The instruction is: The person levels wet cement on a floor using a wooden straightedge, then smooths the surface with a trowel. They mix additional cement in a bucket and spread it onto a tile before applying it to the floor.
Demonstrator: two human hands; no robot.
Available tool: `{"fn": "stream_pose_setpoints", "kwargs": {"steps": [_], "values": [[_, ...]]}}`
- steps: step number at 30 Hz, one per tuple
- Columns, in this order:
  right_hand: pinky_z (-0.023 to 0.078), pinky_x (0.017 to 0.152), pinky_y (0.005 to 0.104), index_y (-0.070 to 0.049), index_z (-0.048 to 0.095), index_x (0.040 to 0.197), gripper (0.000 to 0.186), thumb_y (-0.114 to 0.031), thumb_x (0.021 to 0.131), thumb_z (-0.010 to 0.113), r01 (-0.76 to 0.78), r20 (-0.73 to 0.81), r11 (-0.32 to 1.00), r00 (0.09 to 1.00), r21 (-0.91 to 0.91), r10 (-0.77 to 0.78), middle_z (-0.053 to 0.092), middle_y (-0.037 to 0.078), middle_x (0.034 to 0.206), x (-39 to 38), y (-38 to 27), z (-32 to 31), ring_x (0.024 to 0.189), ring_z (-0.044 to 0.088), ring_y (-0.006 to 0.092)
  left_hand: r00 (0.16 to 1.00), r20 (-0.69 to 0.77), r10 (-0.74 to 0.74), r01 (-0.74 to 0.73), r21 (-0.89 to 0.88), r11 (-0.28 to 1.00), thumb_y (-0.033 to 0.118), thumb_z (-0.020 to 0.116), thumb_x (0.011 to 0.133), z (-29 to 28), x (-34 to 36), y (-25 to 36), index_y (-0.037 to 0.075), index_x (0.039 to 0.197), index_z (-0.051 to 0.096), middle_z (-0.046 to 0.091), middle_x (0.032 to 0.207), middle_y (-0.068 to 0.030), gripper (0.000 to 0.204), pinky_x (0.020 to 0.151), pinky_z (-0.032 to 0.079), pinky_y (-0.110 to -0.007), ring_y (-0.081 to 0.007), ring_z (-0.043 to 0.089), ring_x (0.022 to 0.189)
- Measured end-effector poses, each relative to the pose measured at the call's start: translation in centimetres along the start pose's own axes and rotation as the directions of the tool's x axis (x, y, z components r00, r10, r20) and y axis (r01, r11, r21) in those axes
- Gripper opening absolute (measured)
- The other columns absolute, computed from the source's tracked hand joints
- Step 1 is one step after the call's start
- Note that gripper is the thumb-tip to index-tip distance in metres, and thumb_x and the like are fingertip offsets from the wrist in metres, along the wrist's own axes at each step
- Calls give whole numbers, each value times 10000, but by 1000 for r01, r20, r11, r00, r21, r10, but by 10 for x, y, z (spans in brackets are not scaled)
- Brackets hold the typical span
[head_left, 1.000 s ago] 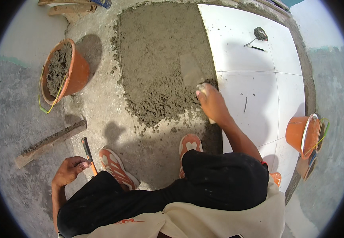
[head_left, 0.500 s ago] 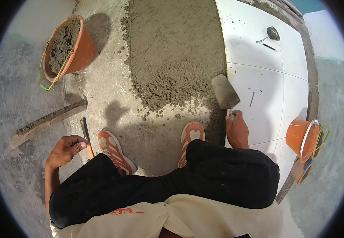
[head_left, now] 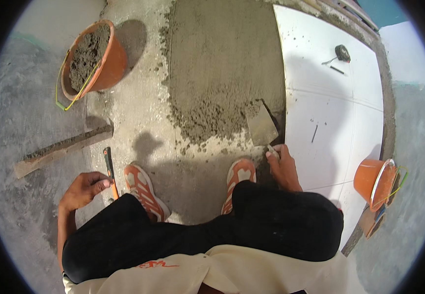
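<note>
Head view.

Hands: two. Right hand, right of centre: grip clamped on the handle of the one trowel. Blade grey, square-ended, angled up and slightly left, over the lower right corner of the mortar; cannot tell whether blade and mortar touch.

Mortar: one bed, from the top edge down to mid-frame. Upper part fairly smooth; lower end lumpy and ragged, crumbs strewn on the floor below.

Left hand, lower left: fingers curled, thumb near the fingertips. Cannot tell whether this grip is closed on anything. Just beside it, one tool with black and orange handle; contact unclear.

Buckets: two, both orange. First bucket, upper left, heaped with grey mix, yellow-green handle hanging over the rim. Second bucket, at right; contents hard to make out.

Tiles: white, at least four, right of the mortar, thin joints between. On them: one tape measure, upper right; one pen just below it; one thin dark rod, right of the trowel.

Board: one, mid-left, slanted, grey mix along its upper edge.

Shoes: two, orange and white, lower centre, between the hands.
</note>
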State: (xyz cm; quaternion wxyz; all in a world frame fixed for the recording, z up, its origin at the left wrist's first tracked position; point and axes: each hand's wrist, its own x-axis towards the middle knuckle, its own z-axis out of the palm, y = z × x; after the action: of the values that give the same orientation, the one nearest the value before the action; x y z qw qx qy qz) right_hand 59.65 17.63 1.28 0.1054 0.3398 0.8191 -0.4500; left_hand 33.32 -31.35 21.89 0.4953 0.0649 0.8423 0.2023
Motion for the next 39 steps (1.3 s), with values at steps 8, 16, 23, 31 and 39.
{"fn": "stream_pose_setpoints", "kwargs": {"steps": [8,16,23,31,39], "values": [[496,539,328,-19,559,1207,314,-272,1026,605,76,-65,952,996,297,-59,672,94,857,131,-42,-67,618,617,148,993,-38,-111,113,39,993,484,736,1000,-7,-9,1,-5,1139,786,771,953,-118,511,812,547,-377,-191,685,908],[523,938,556,-7,565,1244,370,-272,991,613,227,-459,920,812,-320,-360,717,305,1118,327,-102,-127,1083,682,499,986,-5,-167,167,-36,985,431,713,1028,5,-9,-14,-21,1110,785,788,1025,-147,465,924,562,-406,-245,728,1012],[530,934,552,29,570,1204,385,-238,964,710,189,-575,889,703,-418,-419,713,292,1115,385,-127,-100,1079,686,480,977,20,-212,213,-136,968,440,750,1005,11,-7,-21,-21,1134,781,783,1015,-128,479,905,557,-374,-214,716,999],[570,573,398,78,619,1199,424,-318,1052,597,182,-259,979,954,90,-153,713,187,795,362,-167,-95,580,706,236,973,18,-230,230,-162,960,453,742,1006,3,-9,-24,-9,1139,784,785,1021,-123,482,904,557,-374,-208,712,994],[580,599,427,123,635,1066,459,-332,1069,574,128,-156,973,975,-194,-160,703,200,759,393,-174,-90,583,717,277,968,18,-252,252,-121,960,428,720,1023,1,-8,-23,-7,1134,791,791,1061,-144,455,955,559,-397,-248,725,1050]]}}
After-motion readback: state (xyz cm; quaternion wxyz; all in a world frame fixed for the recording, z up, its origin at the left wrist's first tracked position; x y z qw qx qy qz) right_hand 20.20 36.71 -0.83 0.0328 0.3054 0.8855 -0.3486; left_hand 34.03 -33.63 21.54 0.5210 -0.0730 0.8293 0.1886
